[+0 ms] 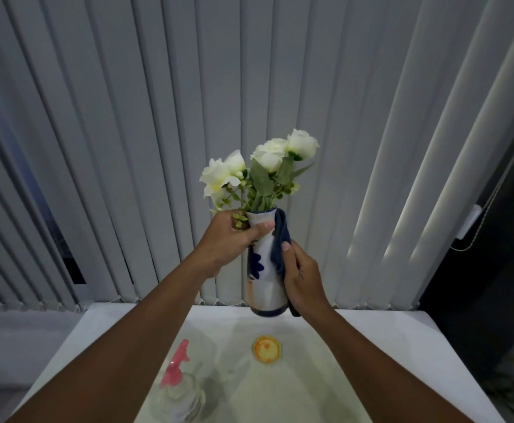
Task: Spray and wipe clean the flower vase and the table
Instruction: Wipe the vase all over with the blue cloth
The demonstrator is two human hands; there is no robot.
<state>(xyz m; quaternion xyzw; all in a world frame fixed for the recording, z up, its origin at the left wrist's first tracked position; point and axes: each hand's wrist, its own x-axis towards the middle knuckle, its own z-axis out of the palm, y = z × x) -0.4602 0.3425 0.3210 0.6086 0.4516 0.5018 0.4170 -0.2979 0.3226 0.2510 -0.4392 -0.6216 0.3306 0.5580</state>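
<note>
My left grip closes round the glazed cylindrical flower vase neck above the bench; right grip presses a soft navy cloth to its side.

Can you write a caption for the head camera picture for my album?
Left hand holds the flower vase above the table while right hand wipes it with a blue cloth.

A single head-worn wide-angle camera looks forward and down from above the near edge of the white surface. Both forearms enter from the bottom corners and converge above the surface, close to the lens. Beyond the far edge of the surface, vertical blinds fill the upper frame; their slats fan outward toward the sides. No second view exists.
</note>
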